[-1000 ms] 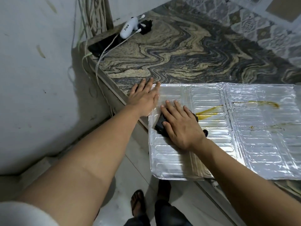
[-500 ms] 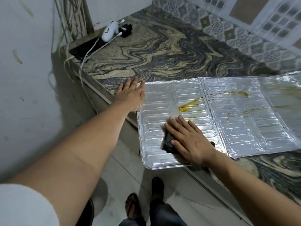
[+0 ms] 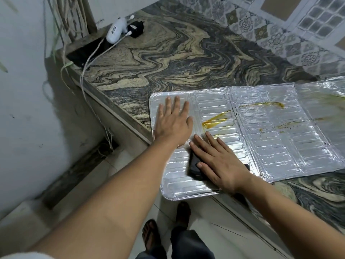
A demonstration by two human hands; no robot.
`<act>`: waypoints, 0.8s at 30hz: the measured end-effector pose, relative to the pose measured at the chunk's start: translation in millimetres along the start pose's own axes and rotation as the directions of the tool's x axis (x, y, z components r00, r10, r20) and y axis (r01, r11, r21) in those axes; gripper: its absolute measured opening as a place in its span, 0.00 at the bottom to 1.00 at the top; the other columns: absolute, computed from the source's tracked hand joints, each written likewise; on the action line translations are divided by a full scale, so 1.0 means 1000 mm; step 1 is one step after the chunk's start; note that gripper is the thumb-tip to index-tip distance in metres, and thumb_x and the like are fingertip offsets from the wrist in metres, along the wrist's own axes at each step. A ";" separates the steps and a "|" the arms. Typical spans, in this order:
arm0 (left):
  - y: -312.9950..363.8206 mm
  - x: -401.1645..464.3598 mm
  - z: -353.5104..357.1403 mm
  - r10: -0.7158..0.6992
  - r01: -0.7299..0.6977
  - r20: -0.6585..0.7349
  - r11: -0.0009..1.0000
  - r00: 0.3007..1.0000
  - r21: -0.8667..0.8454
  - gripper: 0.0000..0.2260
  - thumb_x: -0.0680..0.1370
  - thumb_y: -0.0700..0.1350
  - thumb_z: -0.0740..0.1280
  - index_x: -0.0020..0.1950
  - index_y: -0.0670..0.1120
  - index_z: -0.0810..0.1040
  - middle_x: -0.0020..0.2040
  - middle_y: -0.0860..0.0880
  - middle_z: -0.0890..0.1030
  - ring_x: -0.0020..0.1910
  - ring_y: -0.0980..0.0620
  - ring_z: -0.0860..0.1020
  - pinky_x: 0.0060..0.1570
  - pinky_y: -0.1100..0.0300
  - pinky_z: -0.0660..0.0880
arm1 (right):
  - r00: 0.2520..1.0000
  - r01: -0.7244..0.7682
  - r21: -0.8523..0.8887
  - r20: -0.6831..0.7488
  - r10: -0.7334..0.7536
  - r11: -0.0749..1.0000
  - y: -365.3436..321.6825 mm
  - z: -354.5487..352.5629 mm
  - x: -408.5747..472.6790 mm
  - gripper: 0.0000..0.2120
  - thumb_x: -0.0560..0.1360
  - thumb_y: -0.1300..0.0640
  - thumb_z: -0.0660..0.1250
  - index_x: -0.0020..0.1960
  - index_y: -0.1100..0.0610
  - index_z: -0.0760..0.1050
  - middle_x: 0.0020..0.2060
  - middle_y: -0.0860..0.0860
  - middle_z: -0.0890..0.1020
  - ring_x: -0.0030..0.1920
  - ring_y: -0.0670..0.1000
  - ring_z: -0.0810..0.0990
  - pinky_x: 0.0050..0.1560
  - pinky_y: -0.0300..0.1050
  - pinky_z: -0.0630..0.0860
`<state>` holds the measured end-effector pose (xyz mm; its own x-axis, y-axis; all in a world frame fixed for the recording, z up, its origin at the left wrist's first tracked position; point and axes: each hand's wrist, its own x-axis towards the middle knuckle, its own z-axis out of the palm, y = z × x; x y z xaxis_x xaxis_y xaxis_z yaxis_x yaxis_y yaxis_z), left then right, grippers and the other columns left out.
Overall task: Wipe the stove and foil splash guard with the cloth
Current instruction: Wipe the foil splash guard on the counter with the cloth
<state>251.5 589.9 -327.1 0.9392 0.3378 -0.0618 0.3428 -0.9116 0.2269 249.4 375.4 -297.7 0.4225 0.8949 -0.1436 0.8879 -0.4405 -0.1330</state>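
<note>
Nearest, the right hand (image 3: 222, 165) presses the dark cloth (image 3: 194, 165) flat on the foil guard (image 3: 280, 146), fingers straight; wiping of the guard's left panel is under way. Just beyond, the left hand (image 3: 173, 124) lies spread on the foil, pinning it. The near corner overhangs the bench (image 3: 186, 58) edge, so light pressure there. Next, I'd say, push out to the yellow streak (image 3: 214, 121). Farther stains wait; open bench beyond. No stove in view.
</note>
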 end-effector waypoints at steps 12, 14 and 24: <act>0.003 0.000 0.001 -0.026 0.024 -0.097 0.999 0.995 -0.021 0.28 0.81 0.57 0.38 0.81 0.54 0.51 0.82 0.50 0.48 0.81 0.46 0.44 0.78 0.48 0.42 | 0.999 0.033 0.017 -0.027 -0.032 0.999 0.076 -0.015 0.094 0.28 0.82 0.42 0.39 0.80 0.48 0.46 0.80 0.48 0.50 0.79 0.55 0.40 0.77 0.59 0.44; 0.004 0.000 0.002 -0.035 0.036 -0.101 0.999 0.994 0.007 0.28 0.81 0.57 0.38 0.81 0.54 0.50 0.82 0.50 0.48 0.81 0.46 0.44 0.78 0.48 0.42 | 0.999 0.041 0.011 -0.031 -0.041 0.999 0.090 -0.018 0.119 0.28 0.82 0.41 0.39 0.80 0.47 0.44 0.80 0.47 0.48 0.79 0.56 0.40 0.76 0.59 0.42; 0.006 0.004 0.000 -0.098 0.102 -0.056 0.992 0.994 0.076 0.30 0.80 0.63 0.40 0.81 0.55 0.51 0.82 0.52 0.45 0.80 0.49 0.41 0.78 0.48 0.42 | 0.995 -0.072 0.011 -0.075 0.073 0.997 0.120 -0.031 0.193 0.28 0.81 0.43 0.41 0.80 0.49 0.45 0.80 0.50 0.48 0.79 0.59 0.41 0.75 0.62 0.40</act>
<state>257.2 586.0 -325.9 0.8986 0.4379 -0.0288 0.4372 -0.8876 0.1452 442.7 497.4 -310.5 0.4983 0.8634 -0.0791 0.8531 -0.5046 -0.1327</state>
